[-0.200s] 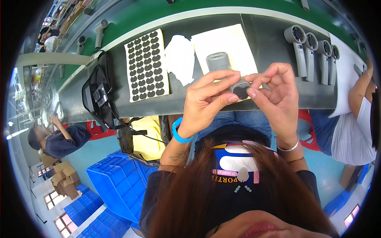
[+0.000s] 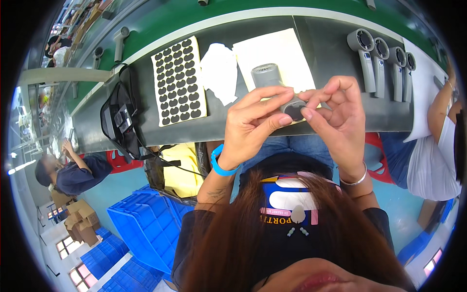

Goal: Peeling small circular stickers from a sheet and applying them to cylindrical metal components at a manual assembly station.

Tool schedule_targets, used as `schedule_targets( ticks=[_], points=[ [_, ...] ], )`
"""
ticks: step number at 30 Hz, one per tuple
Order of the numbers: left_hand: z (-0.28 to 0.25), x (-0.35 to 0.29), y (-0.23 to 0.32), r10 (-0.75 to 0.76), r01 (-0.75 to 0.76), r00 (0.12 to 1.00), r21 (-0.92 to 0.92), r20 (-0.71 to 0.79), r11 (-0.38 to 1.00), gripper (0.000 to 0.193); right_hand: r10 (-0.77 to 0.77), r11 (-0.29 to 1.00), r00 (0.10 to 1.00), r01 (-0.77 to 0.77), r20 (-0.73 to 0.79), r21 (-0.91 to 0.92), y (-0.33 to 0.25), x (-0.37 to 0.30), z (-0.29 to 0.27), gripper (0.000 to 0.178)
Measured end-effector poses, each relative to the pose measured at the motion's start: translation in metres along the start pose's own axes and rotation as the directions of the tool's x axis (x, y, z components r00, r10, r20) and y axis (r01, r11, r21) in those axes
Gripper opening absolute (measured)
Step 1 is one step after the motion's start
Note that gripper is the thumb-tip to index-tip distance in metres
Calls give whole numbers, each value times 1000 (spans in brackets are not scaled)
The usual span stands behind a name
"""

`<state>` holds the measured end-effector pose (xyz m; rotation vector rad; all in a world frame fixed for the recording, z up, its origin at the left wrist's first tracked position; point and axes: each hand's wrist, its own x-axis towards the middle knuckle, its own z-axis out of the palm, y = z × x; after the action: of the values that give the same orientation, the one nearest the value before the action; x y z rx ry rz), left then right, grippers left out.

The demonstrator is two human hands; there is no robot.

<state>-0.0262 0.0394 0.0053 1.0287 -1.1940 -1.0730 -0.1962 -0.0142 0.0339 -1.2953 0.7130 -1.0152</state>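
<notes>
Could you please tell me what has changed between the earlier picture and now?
Nothing has visibly been taken up or let go; only the view shifts slightly. The left hand and right hand stay on the dark-faced grey part; the grey fans and white cloth lie where they were.

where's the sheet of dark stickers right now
In the head view, the sheet of dark stickers lies left of centre on the dark table, between the black bag on its left and the white piece on its right.
</notes>
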Motion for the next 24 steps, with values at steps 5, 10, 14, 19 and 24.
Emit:
schedule_targets(
  ticks=[5, 10, 14, 19, 24],
  points=[
    [1, -1, 1, 0, 0, 1000, -9, -9, 1000, 33, -4, 1000, 1000, 4, -5, -24, -1, -1, 1, 37],
    [4, -1, 2, 1, -1, 1000, -16, -15, 1000, 32, 25, 997, 1000, -26, -15, -67, -4, -3, 0, 39],
    [10, -3, 1, 10, -8, 998, 25, -68, 1000, 31, 13, 985, 1000, -10, 13, -172, -8, -4, -2, 40],
    [17, -4, -1, 2, -1, 995, 5, -96, 1000, 33, -91, 906, 995, 100, 40, -412, -7, -7, -8, 42],
    [19, -3, -1, 7, -7, 996, 4, -91, 1000, 34, -122, 888, 992, 102, -16, -448, -7, -10, -6, 43]
  ],
)
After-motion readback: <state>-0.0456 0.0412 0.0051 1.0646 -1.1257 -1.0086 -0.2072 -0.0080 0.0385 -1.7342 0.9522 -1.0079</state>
